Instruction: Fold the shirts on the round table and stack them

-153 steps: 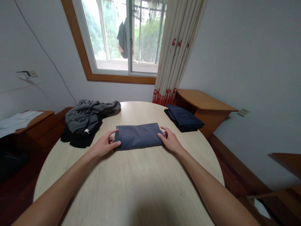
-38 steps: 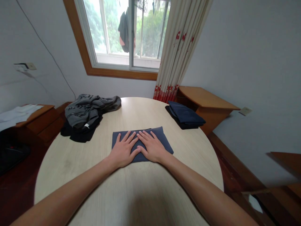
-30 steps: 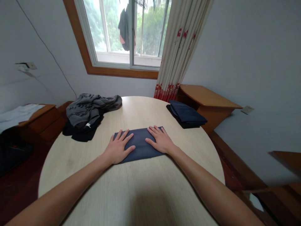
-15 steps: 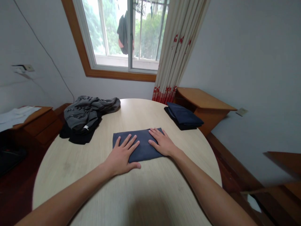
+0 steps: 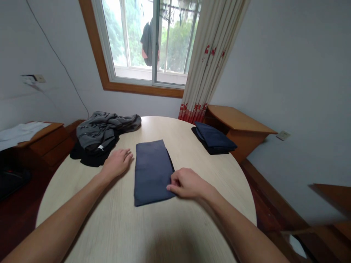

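Observation:
A dark blue folded garment lies flat on the round table, its long side running away from me. A darker layer peeks out along its right edge. At the near right corner, my right hand is closed, with the thumb on top and the fingers curled at the edge, pinching the cloth. My left hand rests just left of the garment, apart from it, holding nothing, its fingers extended and partly overlapping. The exact kind of garment cannot be told.
A heap of grey and black clothes lies at the table's left back. At the right back sits a folded dark blue and black stack. The pale wooden tabletop ends in a curved edge. A brown desk stands behind on the right.
The folded garment has turned from lying crosswise to lengthwise. My left hand has left it and moved leftward; my right hand has gone from flat on top to pinching the near right corner.

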The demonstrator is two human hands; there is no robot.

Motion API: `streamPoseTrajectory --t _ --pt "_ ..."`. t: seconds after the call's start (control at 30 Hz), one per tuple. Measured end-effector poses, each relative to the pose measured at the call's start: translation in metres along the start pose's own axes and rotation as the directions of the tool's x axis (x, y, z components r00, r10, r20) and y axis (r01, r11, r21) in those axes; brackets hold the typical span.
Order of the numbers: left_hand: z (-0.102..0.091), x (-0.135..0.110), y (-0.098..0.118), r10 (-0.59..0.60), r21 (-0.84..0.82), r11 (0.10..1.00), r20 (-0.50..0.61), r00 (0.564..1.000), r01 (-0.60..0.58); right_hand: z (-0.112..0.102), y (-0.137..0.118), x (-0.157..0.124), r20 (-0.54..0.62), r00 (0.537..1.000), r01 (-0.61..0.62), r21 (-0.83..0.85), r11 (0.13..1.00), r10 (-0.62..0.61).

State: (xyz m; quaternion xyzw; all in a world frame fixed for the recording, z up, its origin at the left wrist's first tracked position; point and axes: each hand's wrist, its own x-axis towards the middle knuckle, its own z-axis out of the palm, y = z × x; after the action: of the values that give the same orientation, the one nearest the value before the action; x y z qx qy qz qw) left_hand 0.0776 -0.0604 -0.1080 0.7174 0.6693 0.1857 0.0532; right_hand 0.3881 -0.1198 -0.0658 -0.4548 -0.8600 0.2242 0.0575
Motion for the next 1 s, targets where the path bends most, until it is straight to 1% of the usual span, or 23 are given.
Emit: streamPoseTrajectory --t 0.03,0.07,0.1,0.13,0.17,0.2,0.23,0.27,0.3,0.33,0.37,0.4,0.43,0.47,0.53,0.57,0.6,0.63,0.7,0.77,0.9,0.97,1.0 --pt "0.002 -0.002 0.006 -0.003 -0.080 0.997 0.017 1.000 0.004 0.002 -0.002 -0.002 0.114 0.991 0.052 0.126 0.991 -0.067" --pt "0.005 -0.004 0.012 -0.006 -0.158 0.987 0.040 0.999 0.013 0.004 -0.002 -0.002 0.199 0.972 0.071 0.246 0.967 -0.122" --pt "0.009 -0.005 0.018 -0.008 -0.232 0.972 0.063 0.998 0.023 0.006 0.001 -0.001 0.230 0.961 0.068 0.337 0.939 -0.152" --pt "0.013 -0.007 0.023 -0.008 -0.296 0.955 0.082 0.997 0.032 0.008 0.006 0.001 0.198 0.970 0.056 0.392 0.918 -0.144" --pt "0.016 -0.008 0.027 -0.005 -0.345 0.938 0.094 0.996 0.037 0.010 0.013 0.005 0.106 0.990 0.043 0.414 0.909 -0.095" --pt "0.020 -0.009 0.030 0.003 -0.379 0.925 0.102 0.995 0.036 0.012 0.020 0.010 -0.024 0.999 0.029 0.417 0.908 -0.021" --pt "0.022 -0.010 0.033 0.012 -0.400 0.916 0.111 0.994 0.034 0.013 0.028 0.015 -0.162 0.985 0.013 0.412 0.911 0.060" --pt "0.023 -0.012 0.036 0.019 -0.412 0.911 0.121 0.992 0.033 0.014 0.037 0.020 -0.285 0.948 -0.011 0.412 0.911 0.140" --pt "0.024 -0.014 0.039 0.025 -0.419 0.907 0.136 0.990 0.034 0.015 0.044 0.025 -0.372 0.903 -0.040 0.426 0.904 0.215" --pt "0.024 -0.017 0.042 0.038 -0.427 0.904 0.156 0.987 0.033 0.016 0.051 0.029 -0.414 0.864 -0.073 0.460 0.885 0.287" --pt "0.023 -0.021 0.046 0.061 -0.438 0.899 0.180 0.982 0.025 0.016 0.056 0.033 -0.421 0.834 -0.101 0.518 0.849 0.356" --pt "0.022 -0.026 0.051 0.089 -0.450 0.893 0.204 0.975 0.012 0.016 0.059 0.035 -0.397 0.816 -0.117 0.598 0.793 0.420" --pt "0.021 -0.031 0.057 0.122 -0.461 0.888 0.224 0.967 -0.005 0.015 0.060 0.036 -0.347 0.812 -0.118 0.690 0.714 0.469" --pt "0.020 -0.037 0.062 0.155 -0.470 0.882 0.240 0.958 -0.025 0.015 0.059 0.036 -0.279 0.826 -0.103 0.779 0.618 0.490" --pt "0.018 -0.046 0.072 0.214 -0.485 0.872 0.256 0.943 -0.066 0.015 0.055 0.034 -0.153 0.876 -0.061 0.905 0.420 0.457" --pt "0.018 -0.050 0.077 0.234 -0.491 0.867 0.254 0.938 -0.084 0.014 0.051 0.032 -0.103 0.899 -0.055 0.938 0.343 0.425" --pt "0.017 -0.052 0.080 0.248 -0.496 0.863 0.248 0.936 -0.098 0.014 0.048 0.029 -0.057 0.917 -0.064 0.956 0.287 0.395" --pt "0.017 -0.054 0.082 0.258 -0.501 0.859 0.243 0.935 -0.107 0.013 0.044 0.027 -0.020 0.927 -0.082 0.964 0.254 0.375" --pt "0.017 -0.055 0.083 0.266 -0.507 0.854 0.237 0.935 -0.115 0.010 0.040 0.022 0.024 0.934 -0.118 0.963 0.243 0.357" --pt "0.017 -0.054 0.083 0.276 -0.518 0.846 0.225 0.935 -0.125 0.006 0.039 0.017 0.014 0.936 -0.114 0.957 0.267 0.353" --pt "0.021 -0.054 0.081 0.301 -0.547 0.821 0.170 0.938 -0.165 -0.012 0.051 0.004 -0.095 0.933 -0.025 0.945 0.325 0.347" --pt "0.023 -0.054 0.080 0.301 -0.555 0.814 0.148 0.942 -0.173 -0.028 0.062 -0.006 -0.172 0.916 0.031 0.931 0.364 0.363" --pt "0.025 -0.054 0.080 0.301 -0.557 0.812 0.143 0.943 -0.175 -0.038 0.068 -0.012 -0.219 0.898 0.062 0.922 0.383 0.381"
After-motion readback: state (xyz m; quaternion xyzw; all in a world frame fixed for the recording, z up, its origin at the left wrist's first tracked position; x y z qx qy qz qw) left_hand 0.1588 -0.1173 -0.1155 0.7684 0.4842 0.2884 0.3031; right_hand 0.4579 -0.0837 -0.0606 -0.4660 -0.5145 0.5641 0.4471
